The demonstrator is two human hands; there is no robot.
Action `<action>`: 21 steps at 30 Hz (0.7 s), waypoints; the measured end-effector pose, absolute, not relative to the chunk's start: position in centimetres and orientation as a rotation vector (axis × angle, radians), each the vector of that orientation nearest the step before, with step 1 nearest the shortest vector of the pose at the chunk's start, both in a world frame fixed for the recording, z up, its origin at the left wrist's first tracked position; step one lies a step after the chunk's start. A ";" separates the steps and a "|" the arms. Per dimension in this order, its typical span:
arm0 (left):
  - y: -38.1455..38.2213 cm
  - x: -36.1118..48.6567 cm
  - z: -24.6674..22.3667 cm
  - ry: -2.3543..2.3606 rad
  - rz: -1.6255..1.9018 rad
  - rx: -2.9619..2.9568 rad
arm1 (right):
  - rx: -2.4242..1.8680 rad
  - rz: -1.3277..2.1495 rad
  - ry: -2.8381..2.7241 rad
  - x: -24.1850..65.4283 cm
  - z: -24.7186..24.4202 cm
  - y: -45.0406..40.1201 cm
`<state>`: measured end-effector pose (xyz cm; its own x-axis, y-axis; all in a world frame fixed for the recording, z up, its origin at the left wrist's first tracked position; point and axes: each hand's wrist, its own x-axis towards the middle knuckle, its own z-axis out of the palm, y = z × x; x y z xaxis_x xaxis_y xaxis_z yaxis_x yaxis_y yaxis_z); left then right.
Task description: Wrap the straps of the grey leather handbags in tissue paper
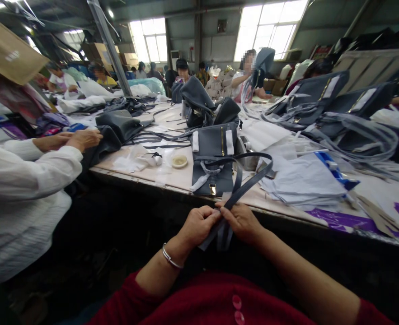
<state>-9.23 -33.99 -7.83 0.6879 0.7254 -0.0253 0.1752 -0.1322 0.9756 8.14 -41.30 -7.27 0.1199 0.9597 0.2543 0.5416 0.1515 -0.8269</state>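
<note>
Just off the table's front edge, my left hand and my right hand are closed close together on a dark grey bag strap. Fingers and thumbs of both pinch it. From my hands the strap loops up over the table, and its lower part hangs beneath them with a pale translucent wrapping strip. Right ahead lies a dark grey bag with a gold zip, a gold clasp and white wrapping on its sides. The strap's far end runs toward this bag; where it joins is hard to make out.
Beside the bag sits a small round dish. White paper sheets and purple scraps cover the right side. More grey bags are piled behind. At left, a co-worker's hands handle dark material. Other people work farther back.
</note>
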 end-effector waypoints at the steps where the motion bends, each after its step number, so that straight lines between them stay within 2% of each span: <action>1: -34.0 -9.2 -7.8 0.743 0.567 1.660 | -1.480 0.571 -1.612 7.8 -7.7 -41.5; 3: -34.2 -9.2 -8.0 0.760 0.571 1.625 | -1.458 0.631 -1.581 7.7 -8.1 -41.6; 8: -34.9 -9.1 -8.8 0.797 0.566 1.551 | -1.363 0.869 -1.114 9.4 -7.1 -40.9; 13: -34.8 -8.5 -8.1 0.655 0.748 1.570 | -1.239 0.826 -1.462 8.3 -7.3 -40.8; 16: -34.6 -8.6 -8.0 0.618 0.742 1.540 | -1.229 0.899 -1.572 7.5 -8.0 -41.4; 21: -34.9 -9.4 -9.2 0.705 0.689 1.531 | -1.109 1.073 -1.176 9.0 -6.6 -41.1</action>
